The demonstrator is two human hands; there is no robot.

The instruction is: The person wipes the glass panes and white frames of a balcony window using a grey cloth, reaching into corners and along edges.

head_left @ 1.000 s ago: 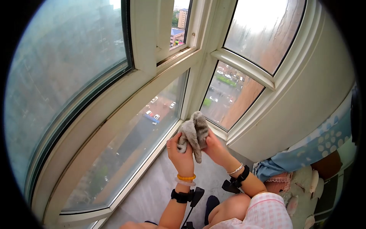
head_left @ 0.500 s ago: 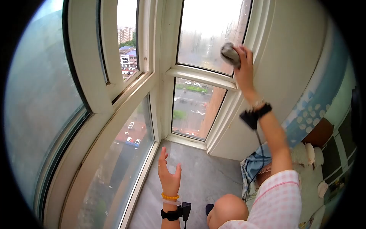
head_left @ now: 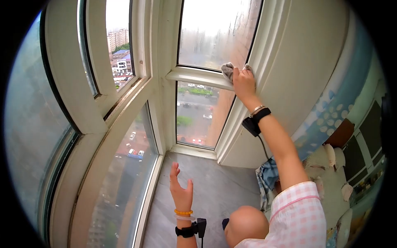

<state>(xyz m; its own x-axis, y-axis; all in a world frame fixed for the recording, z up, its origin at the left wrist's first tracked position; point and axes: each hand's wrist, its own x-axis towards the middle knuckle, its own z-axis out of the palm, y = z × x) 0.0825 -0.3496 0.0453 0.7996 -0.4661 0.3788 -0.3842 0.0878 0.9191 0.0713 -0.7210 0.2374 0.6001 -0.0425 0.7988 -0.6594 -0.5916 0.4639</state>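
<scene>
1. I have my right hand (head_left: 244,84) up at the window corner, with its fingers clamped on a grey cloth (head_left: 228,72) (bunched, so parts of it poke out on both sides of the hand).
2. The cloth is at the right-hand end of the white crossbar (head_left: 199,77), by the lower right corner of the upper pane (head_left: 213,35). I cannot tell how firmly it presses there.
3. My left hand (head_left: 181,190) is raised lower down, with the thumb apart from the lightly curled fingers. In my view it is in front of the grey floor (head_left: 202,182), near the long low window (head_left: 124,182) on the left.
4. Below the crossbar is the lower pane (head_left: 196,111), with cars and a green strip showing through it. The upper pane has streaks (misty ones, mostly across its lower part).
5. I see a yellow bead bracelet (head_left: 183,213) and a black strap (head_left: 186,231) on the left wrist. The right one has a silver bangle (head_left: 257,110) and another black band (head_left: 262,114).
6. A bare knee (head_left: 247,226) and a pink checked sleeve (head_left: 298,206) are at the bottom, with a blue patterned curtain (head_left: 331,118) off to the right.
</scene>
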